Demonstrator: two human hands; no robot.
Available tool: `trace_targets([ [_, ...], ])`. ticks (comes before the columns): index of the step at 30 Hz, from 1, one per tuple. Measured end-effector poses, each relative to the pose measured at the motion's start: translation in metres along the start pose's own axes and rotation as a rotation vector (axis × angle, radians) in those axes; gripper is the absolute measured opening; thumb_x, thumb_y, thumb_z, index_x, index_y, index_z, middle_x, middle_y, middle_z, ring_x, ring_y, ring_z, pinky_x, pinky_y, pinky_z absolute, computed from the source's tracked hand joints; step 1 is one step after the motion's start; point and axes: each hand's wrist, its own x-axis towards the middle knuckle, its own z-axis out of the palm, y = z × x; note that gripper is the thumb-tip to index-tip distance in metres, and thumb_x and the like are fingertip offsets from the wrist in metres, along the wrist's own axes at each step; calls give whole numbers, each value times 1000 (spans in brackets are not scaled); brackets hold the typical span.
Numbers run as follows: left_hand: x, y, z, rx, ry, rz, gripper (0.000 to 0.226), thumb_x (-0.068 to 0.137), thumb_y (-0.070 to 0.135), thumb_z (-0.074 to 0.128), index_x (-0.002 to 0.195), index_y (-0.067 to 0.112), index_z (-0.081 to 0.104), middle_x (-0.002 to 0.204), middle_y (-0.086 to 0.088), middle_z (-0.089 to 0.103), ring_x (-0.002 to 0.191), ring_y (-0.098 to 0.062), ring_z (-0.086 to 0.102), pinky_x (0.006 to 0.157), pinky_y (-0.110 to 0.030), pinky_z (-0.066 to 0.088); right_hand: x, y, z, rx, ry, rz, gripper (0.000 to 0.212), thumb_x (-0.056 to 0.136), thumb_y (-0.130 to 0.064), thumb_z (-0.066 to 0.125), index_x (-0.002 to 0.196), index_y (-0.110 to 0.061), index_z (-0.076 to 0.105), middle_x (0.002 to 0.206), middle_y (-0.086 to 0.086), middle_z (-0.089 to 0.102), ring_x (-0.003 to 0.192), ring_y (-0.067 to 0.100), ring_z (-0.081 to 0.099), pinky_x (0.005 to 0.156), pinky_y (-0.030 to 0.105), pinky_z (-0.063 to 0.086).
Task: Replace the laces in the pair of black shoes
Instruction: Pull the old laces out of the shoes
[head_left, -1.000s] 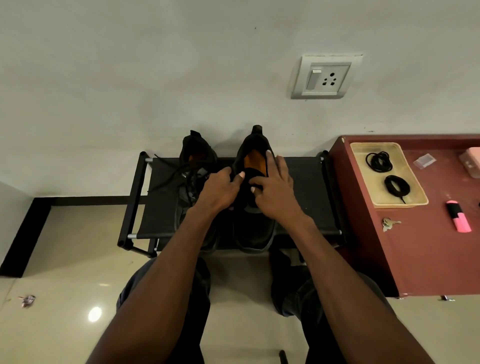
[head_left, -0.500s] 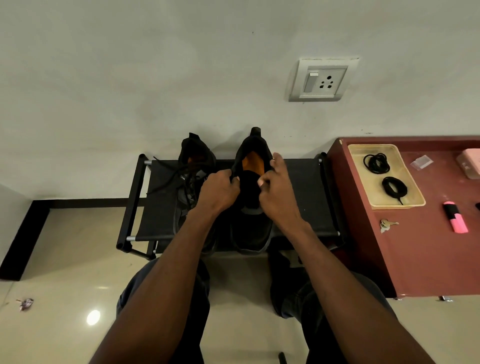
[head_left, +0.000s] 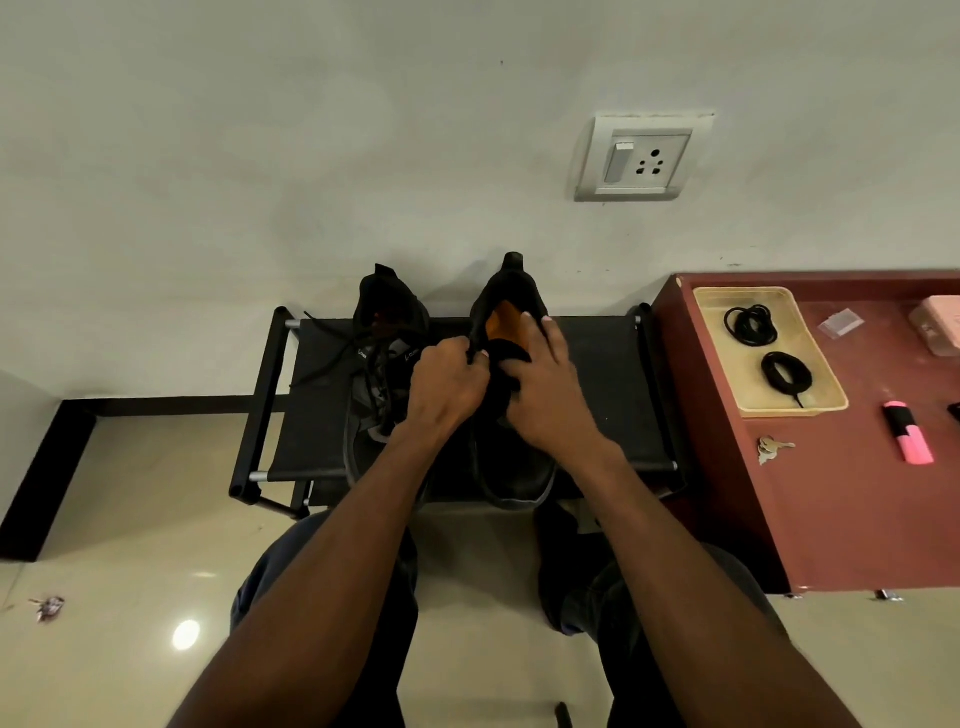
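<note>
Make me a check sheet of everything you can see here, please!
Surface: a black rack holds both shoes; a red table stands to its right.
Job's things: the right shoe shows no lace; the left shoe has loose laces; two coiled black laces lie in a tray.
Clutter: keys, a pink marker, a small clear bag and a pink box on the table.
Grip: the left hand pinches the right shoe's collar; the right hand rests on its opening.
Cables: nothing seen.
Surroundings: a wall socket; a scrap on the floor.
</note>
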Motion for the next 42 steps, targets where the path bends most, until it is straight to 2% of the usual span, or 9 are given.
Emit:
trace_targets([
  [9, -1, 1, 1, 103, 40, 27, 35, 97, 24, 52, 64, 24, 40, 63, 3, 51, 54, -14, 48, 49, -28, 30, 11, 15, -1, 74, -176, -105, 20, 94, -10, 59, 105, -6, 75, 152, 3, 45, 151, 24, 13, 113, 46, 32],
  [13, -1, 1, -1, 158, 41, 38, 35, 97, 19, 50, 65, 22, 36, 61, 3, 45, 53, -12, 42, 48, -27, 27, 11, 13, -24, 864, 262, 348, 14, 96, -4, 61, 102, -5, 74, 126, -1, 65, 115, 13, 61, 99, 24, 48],
  [17, -3, 1, -4, 140, 41, 31, 29, 97, 17, 51, 69, 18, 41, 61, 3, 45, 52, -12, 42, 48, -27, 27, 16, 29, -41, 1462, 713, 854, 22, 90, 12, 54, 79, -5, 62, 76, 6, 60, 66, 12, 58, 57, 22, 54],
  [20, -3, -2, -4, 94, 42, 17, 32, 97, 21, 52, 67, 20, 42, 62, 1, 49, 53, -15, 47, 49, -28, 32, 13, 31, -35, 1088, 646, 832, 17, 87, 9, 53, 89, -5, 62, 81, 3, 54, 67, 10, 51, 57, 23, 44],
  [25, -2, 0, -3, 55, 32, -2, 34, 96, 26, 54, 64, 18, 45, 64, -3, 56, 55, -19, 52, 50, -29, 34, 8, 14, -21, 218, 273, 116, 44, 81, -1, 61, 119, -20, 71, 159, 5, 31, 149, 28, 16, 118, 43, 18],
  [28, 1, 1, -5, 73, 49, -18, 35, 95, 25, 55, 63, 20, 43, 63, -1, 52, 55, -16, 49, 49, -29, 30, 3, -5, -2, -87, -76, -49, 33, 86, -16, 62, 117, -22, 71, 167, 2, 8, 153, 28, -6, 121, 49, -2],
  [33, 3, -1, -6, 88, 43, -48, 26, 93, 25, 54, 68, 17, 49, 68, -2, 55, 61, -21, 54, 56, -31, 39, 3, -2, 8, -116, -67, -110, 23, 89, -15, 59, 106, -15, 74, 166, 3, 17, 152, 28, 4, 120, 51, 9],
  [37, 2, -4, -10, 152, 53, -16, 32, 91, 18, 52, 62, 18, 39, 63, -1, 47, 58, -23, 48, 55, -31, 34, 5, 1, 1, 253, 229, -32, 19, 89, 1, 55, 89, -6, 72, 156, 10, 39, 145, 30, 27, 116, 42, 29],
  [42, -1, -5, -10, 148, 38, -16, 29, 93, 18, 52, 66, 17, 41, 66, -3, 49, 61, -26, 53, 57, -34, 42, 18, 39, -38, 890, 885, 664, 21, 93, -2, 55, 107, -7, 70, 120, 6, 67, 112, 16, 62, 103, 32, 49],
])
